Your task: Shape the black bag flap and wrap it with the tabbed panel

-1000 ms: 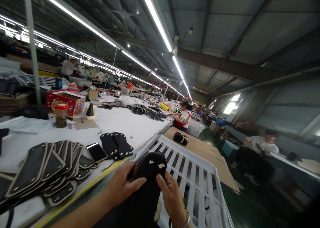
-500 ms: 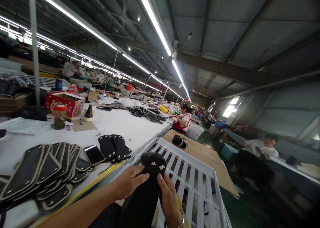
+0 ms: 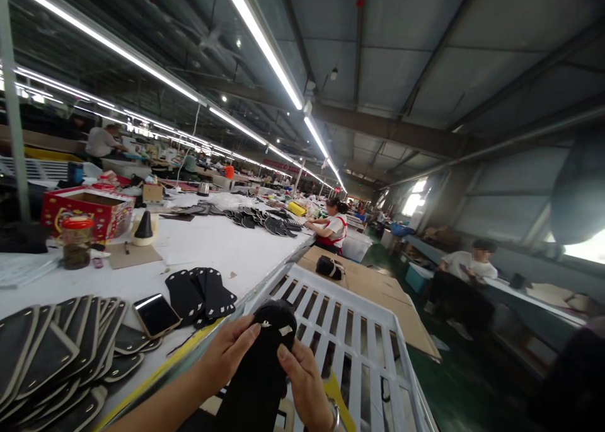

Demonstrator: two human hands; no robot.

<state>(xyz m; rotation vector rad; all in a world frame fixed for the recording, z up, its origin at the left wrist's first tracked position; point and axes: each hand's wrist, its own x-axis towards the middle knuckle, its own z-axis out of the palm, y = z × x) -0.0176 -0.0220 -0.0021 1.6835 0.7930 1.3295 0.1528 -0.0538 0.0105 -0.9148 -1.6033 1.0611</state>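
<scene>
A long black padded piece (image 3: 255, 375) with a rounded upper end lies between my two hands, over the near edge of the white slatted crate. My left hand (image 3: 227, 353) grips its left edge near the rounded end, thumb on top. On its right edge, my right hand (image 3: 305, 378) pinches it with the thumb on the front face. Small pale tabs and a shiny metal bit show near the rounded end. Black flat pieces (image 3: 201, 296) with pale tabs lie on the table to the left, beside a phone (image 3: 157, 315).
Light-edged dark pieces (image 3: 57, 350) are piled at left on the white table (image 3: 189, 246). Behind them stand a red-lidded jar (image 3: 76, 246) and a red box (image 3: 89, 214). The white slatted crate (image 3: 347, 303) is at right, with cardboard (image 3: 373, 287) beyond. A person in a red apron (image 3: 333, 227) stands by the table.
The view has turned right, so the table and its things sit further left. Both hands still hold the black piece, which appears slightly lower and further left.
</scene>
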